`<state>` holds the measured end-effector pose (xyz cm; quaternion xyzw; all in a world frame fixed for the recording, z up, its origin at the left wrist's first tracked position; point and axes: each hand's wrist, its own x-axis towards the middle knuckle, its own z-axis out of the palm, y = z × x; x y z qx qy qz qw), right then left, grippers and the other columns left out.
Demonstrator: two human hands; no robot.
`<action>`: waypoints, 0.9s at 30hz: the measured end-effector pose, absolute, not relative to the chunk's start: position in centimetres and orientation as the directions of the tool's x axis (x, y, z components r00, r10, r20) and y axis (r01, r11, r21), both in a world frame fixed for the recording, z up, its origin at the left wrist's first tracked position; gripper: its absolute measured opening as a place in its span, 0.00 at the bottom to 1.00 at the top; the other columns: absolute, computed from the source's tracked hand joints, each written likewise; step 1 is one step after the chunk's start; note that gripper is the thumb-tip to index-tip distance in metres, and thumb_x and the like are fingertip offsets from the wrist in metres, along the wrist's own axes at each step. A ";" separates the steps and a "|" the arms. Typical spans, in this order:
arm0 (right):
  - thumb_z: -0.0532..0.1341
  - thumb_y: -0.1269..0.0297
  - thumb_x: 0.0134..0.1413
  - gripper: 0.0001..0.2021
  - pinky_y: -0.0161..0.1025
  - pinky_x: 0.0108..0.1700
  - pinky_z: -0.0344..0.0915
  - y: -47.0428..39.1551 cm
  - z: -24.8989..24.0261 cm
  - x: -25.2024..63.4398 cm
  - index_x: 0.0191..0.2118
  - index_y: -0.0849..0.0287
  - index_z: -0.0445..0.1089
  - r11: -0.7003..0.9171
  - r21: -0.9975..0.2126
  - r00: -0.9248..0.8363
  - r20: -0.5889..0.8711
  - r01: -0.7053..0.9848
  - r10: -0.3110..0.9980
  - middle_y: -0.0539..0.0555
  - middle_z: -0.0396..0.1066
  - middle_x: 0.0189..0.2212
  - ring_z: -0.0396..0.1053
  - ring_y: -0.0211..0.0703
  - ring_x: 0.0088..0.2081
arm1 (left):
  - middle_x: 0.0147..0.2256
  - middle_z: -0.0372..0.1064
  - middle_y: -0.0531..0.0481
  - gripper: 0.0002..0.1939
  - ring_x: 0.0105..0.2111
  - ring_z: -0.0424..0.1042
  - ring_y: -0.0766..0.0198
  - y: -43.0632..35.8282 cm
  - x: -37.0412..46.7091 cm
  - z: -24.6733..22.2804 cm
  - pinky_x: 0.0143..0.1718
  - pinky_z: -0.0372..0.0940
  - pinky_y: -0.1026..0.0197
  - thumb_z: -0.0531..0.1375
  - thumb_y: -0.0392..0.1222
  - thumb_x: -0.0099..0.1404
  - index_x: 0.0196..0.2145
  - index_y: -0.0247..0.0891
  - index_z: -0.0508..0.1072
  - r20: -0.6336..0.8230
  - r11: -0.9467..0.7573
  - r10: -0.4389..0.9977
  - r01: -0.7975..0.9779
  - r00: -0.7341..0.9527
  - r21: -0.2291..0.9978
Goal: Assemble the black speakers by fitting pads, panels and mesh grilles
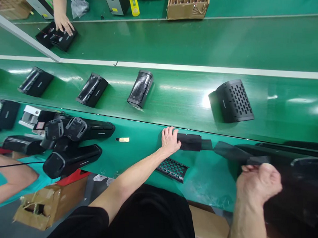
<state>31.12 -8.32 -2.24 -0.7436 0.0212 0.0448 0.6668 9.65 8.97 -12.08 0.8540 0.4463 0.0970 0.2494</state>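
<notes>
My left hand (171, 140) is at the left end of a small pile of black strips (191, 142), thumb and bent fingers closed about that end. A slotted black grille (174, 168) lies just below, partly covered by my left forearm. Further right, my right hand (259, 181) is closed in a pinch on a thin dark strip (232, 152), slightly blurred, which stretches left toward the pile. Whether this strip touches the pile is unclear.
Black speaker-like housings (140, 88) stand along the green conveyor (175, 109); one with a slotted face (235, 101) is at right. Dark housings (87, 128) crowd the bench at left near a co-worker's arm (11, 175). Another person's hand (63, 23) touches a black unit.
</notes>
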 end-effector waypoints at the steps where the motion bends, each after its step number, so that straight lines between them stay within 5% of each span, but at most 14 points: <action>1: 0.64 0.58 0.49 0.09 0.37 0.22 0.58 -8.4 -1.2 31.1 0.26 0.52 0.64 -0.092 -0.995 1.000 -0.029 -0.028 0.008 0.47 0.63 0.20 0.60 0.38 0.21 | 0.59 0.67 0.35 0.28 0.60 0.65 0.37 9.0 9.7 -12.1 0.63 0.60 0.32 0.68 0.38 0.56 0.55 0.40 0.71 -0.060 -0.477 0.811 0.716 0.583 0.509; 6: 0.66 0.58 0.52 0.06 0.52 0.35 0.73 -8.6 3.1 30.1 0.29 0.49 0.69 -0.015 -0.994 0.994 0.105 0.105 0.019 0.50 0.66 0.26 0.69 0.48 0.27 | 0.59 0.67 0.34 0.27 0.60 0.65 0.38 9.6 10.0 -11.9 0.65 0.59 0.33 0.69 0.39 0.57 0.54 0.38 0.72 -0.106 -0.475 0.800 0.732 0.591 0.488; 10: 0.68 0.59 0.51 0.06 0.54 0.42 0.75 -8.5 3.8 28.0 0.34 0.51 0.71 0.065 -0.972 0.951 -0.204 -0.224 0.233 0.50 0.71 0.29 0.74 0.49 0.33 | 0.60 0.67 0.33 0.29 0.61 0.64 0.37 10.0 10.2 -10.7 0.65 0.58 0.32 0.69 0.37 0.55 0.55 0.37 0.72 -0.128 -0.427 0.812 0.728 0.570 0.536; 13: 0.68 0.54 0.51 0.10 0.56 0.49 0.73 -8.1 2.3 25.1 0.35 0.53 0.73 0.027 -0.905 0.844 -0.385 -0.425 0.373 0.51 0.74 0.32 0.76 0.51 0.39 | 0.59 0.69 0.36 0.23 0.62 0.64 0.41 9.6 9.6 -8.4 0.64 0.62 0.35 0.67 0.39 0.62 0.54 0.40 0.72 -0.114 -0.301 0.822 0.595 0.559 0.745; 16: 0.68 0.51 0.55 0.12 0.54 0.53 0.70 -7.5 0.8 21.1 0.36 0.53 0.75 -0.181 -0.945 0.862 -0.324 -0.273 0.390 0.54 0.77 0.38 0.75 0.51 0.43 | 0.54 0.74 0.37 0.18 0.56 0.73 0.49 8.1 8.2 -5.7 0.58 0.70 0.44 0.60 0.50 0.73 0.55 0.40 0.73 -0.281 0.139 0.607 0.249 0.743 0.958; 19: 0.65 0.48 0.61 0.14 0.56 0.58 0.67 -7.0 0.6 17.2 0.36 0.53 0.79 -0.376 -0.924 0.737 -0.209 0.066 0.642 0.60 0.79 0.49 0.73 0.57 0.53 | 0.53 0.77 0.37 0.26 0.51 0.78 0.53 6.3 6.4 -3.8 0.52 0.72 0.52 0.63 0.57 0.71 0.59 0.39 0.73 -0.425 0.689 0.344 0.083 0.837 0.720; 22: 0.64 0.48 0.64 0.15 0.56 0.59 0.67 -7.5 0.8 15.4 0.35 0.53 0.81 -0.345 -0.917 0.639 -0.145 0.200 0.756 0.61 0.78 0.51 0.72 0.59 0.56 | 0.53 0.78 0.39 0.31 0.48 0.80 0.55 5.4 4.5 -2.7 0.52 0.72 0.55 0.76 0.47 0.57 0.56 0.38 0.76 -0.578 0.857 0.354 -0.006 0.735 0.516; 25: 0.68 0.46 0.61 0.15 0.56 0.58 0.67 -8.1 0.2 16.0 0.41 0.53 0.78 -0.340 -0.940 0.822 -0.217 -0.031 0.526 0.60 0.79 0.50 0.74 0.57 0.54 | 0.49 0.80 0.37 0.27 0.44 0.82 0.51 5.5 2.8 -1.5 0.48 0.76 0.48 0.75 0.42 0.55 0.53 0.35 0.79 -0.652 0.931 0.261 -0.006 0.712 0.365; 27: 0.70 0.41 0.56 0.21 0.57 0.57 0.69 -8.2 -0.7 16.7 0.45 0.52 0.77 -0.300 -0.887 0.764 -0.456 -0.350 0.457 0.59 0.79 0.49 0.75 0.59 0.54 | 0.47 0.81 0.35 0.24 0.43 0.82 0.49 5.8 1.9 -0.6 0.44 0.77 0.46 0.72 0.40 0.58 0.52 0.34 0.80 -0.636 0.960 0.168 0.021 0.754 0.279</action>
